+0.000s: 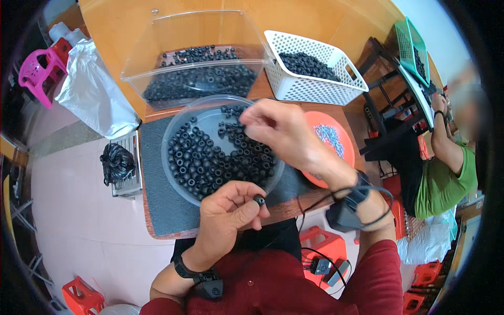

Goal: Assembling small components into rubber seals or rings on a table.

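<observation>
My left hand (pixel 228 212) is at the near edge of a clear round tub (pixel 166 157), its thumb and fingertips pinching a small black knob-like piece with a hole (pixel 259 200). Over the tub's right side, my right hand (pixel 278 126) is closed with its fingers curled down. What it holds, if anything, is hidden. Many similar black pieces (pixel 197 157) lie in the tub, with a bare patch of its bottom showing. Right of the tub, partly behind my right forearm, sits an orange-red plate (pixel 348 152) with small shiny bluish bits (pixel 329 137).
A clear bin (pixel 194 65) and a white perforated basket (pixel 320 93), both with black pieces, stand behind the tub. The tub rests on a dark mat (pixel 157 194). A cable (pixel 315 206) trails from my right wrist. At right, a person in green (pixel 443 178) sits by a green basket (pixel 412 44).
</observation>
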Demonstrator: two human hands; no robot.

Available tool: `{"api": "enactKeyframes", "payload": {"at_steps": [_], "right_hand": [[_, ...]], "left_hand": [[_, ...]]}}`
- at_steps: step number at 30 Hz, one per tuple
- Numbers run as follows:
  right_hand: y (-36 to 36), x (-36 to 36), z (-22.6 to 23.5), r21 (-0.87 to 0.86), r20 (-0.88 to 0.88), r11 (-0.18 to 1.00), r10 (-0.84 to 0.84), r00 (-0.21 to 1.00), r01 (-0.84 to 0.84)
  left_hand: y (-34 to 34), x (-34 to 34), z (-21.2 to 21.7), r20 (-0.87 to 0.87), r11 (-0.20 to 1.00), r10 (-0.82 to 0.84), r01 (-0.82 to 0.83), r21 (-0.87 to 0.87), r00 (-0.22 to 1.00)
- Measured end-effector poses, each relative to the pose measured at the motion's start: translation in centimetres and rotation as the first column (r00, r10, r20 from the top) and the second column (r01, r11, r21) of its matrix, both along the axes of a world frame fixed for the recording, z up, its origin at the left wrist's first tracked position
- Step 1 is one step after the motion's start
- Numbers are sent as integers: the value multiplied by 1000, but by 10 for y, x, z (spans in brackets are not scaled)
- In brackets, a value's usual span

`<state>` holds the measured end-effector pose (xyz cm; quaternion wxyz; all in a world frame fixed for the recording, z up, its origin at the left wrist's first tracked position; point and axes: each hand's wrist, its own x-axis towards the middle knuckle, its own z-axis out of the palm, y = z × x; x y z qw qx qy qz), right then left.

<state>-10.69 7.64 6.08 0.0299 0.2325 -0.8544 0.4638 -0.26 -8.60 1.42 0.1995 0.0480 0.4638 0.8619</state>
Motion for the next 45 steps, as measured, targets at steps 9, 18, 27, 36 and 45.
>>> {"api": "enactKeyframes", "payload": {"at_steps": [9,18,27,36,45], "right_hand": [[50,109,10,124,-243,991,-18,970,50],[57,115,-15,172,-450,974,-55,891,147],[67,123,-26,-104,-379,967,-256,889,233],[74,131,-24,-396,-98,855,-403,910,336],[83,137,-21,-596,197,729,-275,941,337]], "left_hand": [[42,-3,4,-47,998,65,-65,4,997],[68,-5,6,35,999,12,-11,-41,999],[82,-6,2,93,996,-29,22,82,995],[90,-7,-1,62,988,-108,100,114,992],[95,-3,5,52,991,-137,136,18,989]]}}
